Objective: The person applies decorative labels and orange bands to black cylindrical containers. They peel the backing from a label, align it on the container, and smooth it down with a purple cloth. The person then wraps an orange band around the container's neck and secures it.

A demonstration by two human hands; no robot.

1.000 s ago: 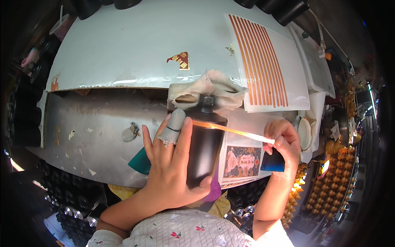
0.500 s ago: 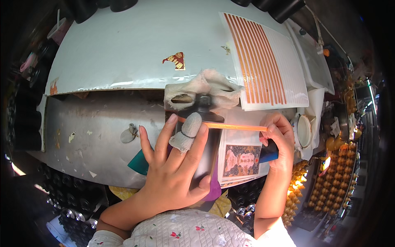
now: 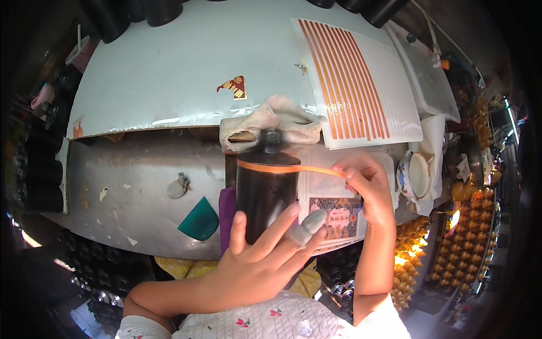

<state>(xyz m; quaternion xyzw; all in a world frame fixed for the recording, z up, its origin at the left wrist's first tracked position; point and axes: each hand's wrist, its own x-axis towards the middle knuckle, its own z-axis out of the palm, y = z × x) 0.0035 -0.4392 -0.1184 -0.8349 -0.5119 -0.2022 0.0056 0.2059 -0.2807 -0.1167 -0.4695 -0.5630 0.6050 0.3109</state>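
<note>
A black cylinder point(image 3: 265, 198) lies in front of me, its far end by a bunched pale cloth point(image 3: 273, 121). Around it near that end runs a copper-orange strip point(image 3: 268, 168), whose free end stretches off to the right. Between thumb and fingers my right hand point(image 3: 364, 181) pinches that end. My left hand point(image 3: 265, 254), its fingers spread, is over the near part of the cylinder; whether the fingertips touch it I cannot tell. One of its fingers wears a grey cloth finger cover point(image 3: 309, 226).
A teal scraper point(image 3: 200, 219) and a small grey tied cloth piece point(image 3: 178, 186) lie left on the metal surface. At right are a sheet of copper strips point(image 3: 344, 85), a patterned card point(image 3: 334, 217) and an enamel cup point(image 3: 415, 176). Purple cloth point(image 3: 227, 212) borders the cylinder.
My left hand has drawn back toward me and to the right, uncovering the cylinder and the strip lying across it. My right hand, still pinching the strip, has shifted slightly left.
</note>
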